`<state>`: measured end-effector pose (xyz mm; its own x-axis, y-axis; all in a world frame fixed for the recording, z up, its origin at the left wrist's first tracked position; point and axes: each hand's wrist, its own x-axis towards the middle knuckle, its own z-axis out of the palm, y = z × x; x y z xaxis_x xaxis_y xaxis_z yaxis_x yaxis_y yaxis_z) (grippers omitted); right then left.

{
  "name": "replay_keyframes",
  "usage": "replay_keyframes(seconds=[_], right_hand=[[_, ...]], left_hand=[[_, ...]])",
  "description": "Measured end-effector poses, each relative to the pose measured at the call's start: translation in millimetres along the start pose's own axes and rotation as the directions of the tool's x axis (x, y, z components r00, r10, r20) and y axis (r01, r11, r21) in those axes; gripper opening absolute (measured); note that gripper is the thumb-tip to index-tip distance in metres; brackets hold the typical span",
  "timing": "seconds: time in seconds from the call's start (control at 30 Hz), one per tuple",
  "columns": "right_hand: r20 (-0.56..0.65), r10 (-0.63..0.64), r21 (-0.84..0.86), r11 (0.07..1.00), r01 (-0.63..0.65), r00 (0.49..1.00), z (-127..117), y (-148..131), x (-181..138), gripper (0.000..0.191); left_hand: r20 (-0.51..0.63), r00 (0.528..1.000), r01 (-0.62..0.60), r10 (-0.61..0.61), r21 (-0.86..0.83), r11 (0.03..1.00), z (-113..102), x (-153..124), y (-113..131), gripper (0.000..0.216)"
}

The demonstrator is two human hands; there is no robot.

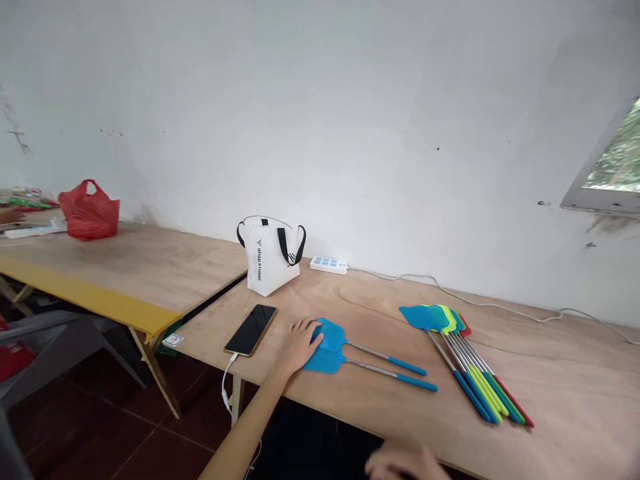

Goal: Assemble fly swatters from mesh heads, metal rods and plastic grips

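My left hand [300, 341] lies on the left side of two blue fly swatters, its fingers stretched out at their mesh heads. The farther blue fly swatter [332, 335] slightly overlaps the nearer blue fly swatter [326, 362]; both have metal shafts and blue grips pointing right. At the table's front edge my right hand [406, 460] is smeared and partly cut off, so its fingers cannot be made out. To the right lies a fanned pile of several fly swatters [467, 363] in blue, yellow-green, green and red, grips toward me.
A phone [251, 329] with a white cable lies left of my left hand. Behind it stand a white tote bag [270, 263] and a power strip [329, 265] with its cord along the wall. A red plastic bag [91, 212] sits on the neighbouring table [150, 267], across a gap.
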<state>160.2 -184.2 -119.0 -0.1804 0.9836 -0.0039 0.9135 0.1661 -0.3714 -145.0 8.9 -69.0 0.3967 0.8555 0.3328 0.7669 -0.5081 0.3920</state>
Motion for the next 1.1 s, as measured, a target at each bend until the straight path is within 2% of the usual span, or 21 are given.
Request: replay_keyframes(seconds=[0.07,0.17,0.27,0.33,0.5,0.67,0.77,0.93,1.0,1.1], right_hand=[[-0.093,-0.007,0.014,1.0,0.009,0.996,-31.1,2.1,18.9,0.036],[-0.325,0.087,-0.058,0.992,-0.112,0.942,-70.8,14.4,38.3,0.03],[-0.306,0.152,-0.137,0.97,-0.201,0.94,-84.5,26.8,44.4,0.017],[-0.288,0.142,-0.125,0.975,-0.184,0.947,-83.1,30.6,44.8,0.015],[-0.285,0.049,0.037,0.999,-0.04,0.957,-81.3,28.5,48.8,0.021],[-0.318,0.021,0.09,0.996,0.008,0.948,-74.5,27.8,57.9,0.024],[-0.408,0.02,0.053,0.999,0.002,0.913,-61.1,30.7,63.2,0.028],[-0.604,0.086,0.015,0.995,-0.097,0.792,-46.6,40.8,68.7,0.045],[-0.607,0.116,0.04,0.992,-0.116,0.786,-45.7,43.5,69.2,0.046],[-0.558,0.101,0.031,0.994,-0.101,0.824,-46.0,43.2,68.2,0.044]], left_hand=[[-0.002,1.0,0.007,-0.007,0.005,1.0,0.3,0.4,-1.0,0.035],[-0.006,1.0,0.023,-0.023,-0.001,1.0,0.6,0.9,-2.1,0.035],[-0.005,1.0,0.02,-0.02,-0.01,1.0,0.3,0.9,-2.3,0.033],[-0.011,1.0,0.015,-0.015,-0.018,1.0,-0.2,0.8,-1.9,0.032],[-0.012,0.999,0.041,-0.042,-0.071,0.997,-1.2,1.3,-1.2,0.029],[-0.016,0.997,0.071,-0.072,-0.069,0.995,-1.9,0.6,-0.5,0.029],[-0.021,0.998,0.056,-0.057,-0.047,0.997,-1.6,-0.3,0.8,0.031],[-0.022,0.999,0.047,-0.048,-0.015,0.999,1.0,-0.9,1.8,0.034],[-0.032,0.999,0.043,-0.043,-0.006,0.999,2.2,-0.9,1.4,0.035],[-0.039,0.999,0.035,-0.034,0.01,0.999,3.3,-0.8,0.5,0.035]])
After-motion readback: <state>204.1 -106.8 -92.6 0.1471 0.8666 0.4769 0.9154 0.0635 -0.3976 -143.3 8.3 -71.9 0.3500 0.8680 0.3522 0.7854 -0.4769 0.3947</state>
